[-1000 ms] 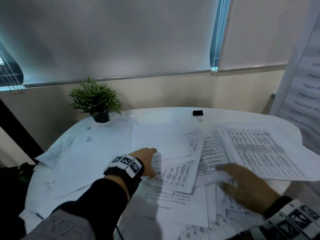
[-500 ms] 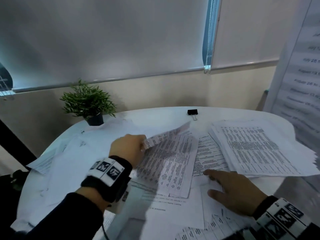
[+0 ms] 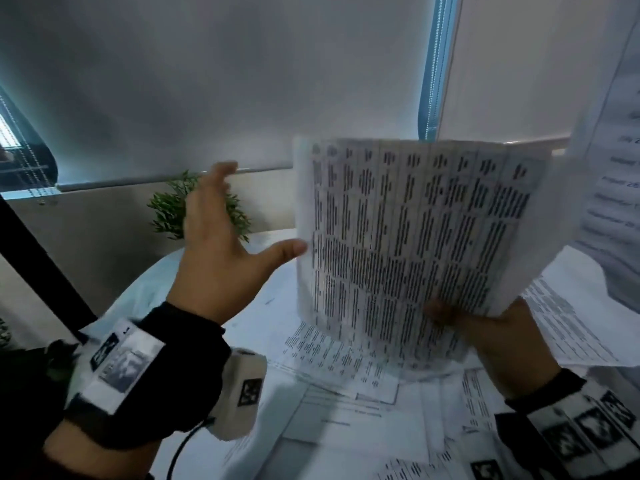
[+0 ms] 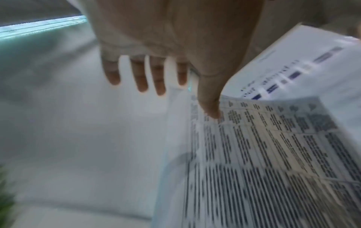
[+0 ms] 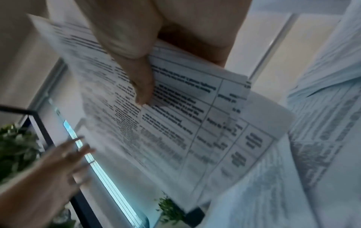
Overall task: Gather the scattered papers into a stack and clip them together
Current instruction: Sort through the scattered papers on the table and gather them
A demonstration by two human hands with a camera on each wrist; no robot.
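— What's on the white round tabletop [image 3: 277, 299]?
— Loose printed white paper sheets [image 3: 346, 403], scattered and overlapping across it.
— And the right hand [image 3: 498, 337]?
— Its fingers pinch the lower edge of a raised bundle of printed table sheets [image 3: 415, 244], held upright above the tabletop.
— The left hand [image 3: 218, 251]?
— Fingers spread wide, thumb just touching the bundle's left edge. A small green potted plant [image 3: 169, 213] stands behind, before grey roller blinds [image 3: 207, 81].
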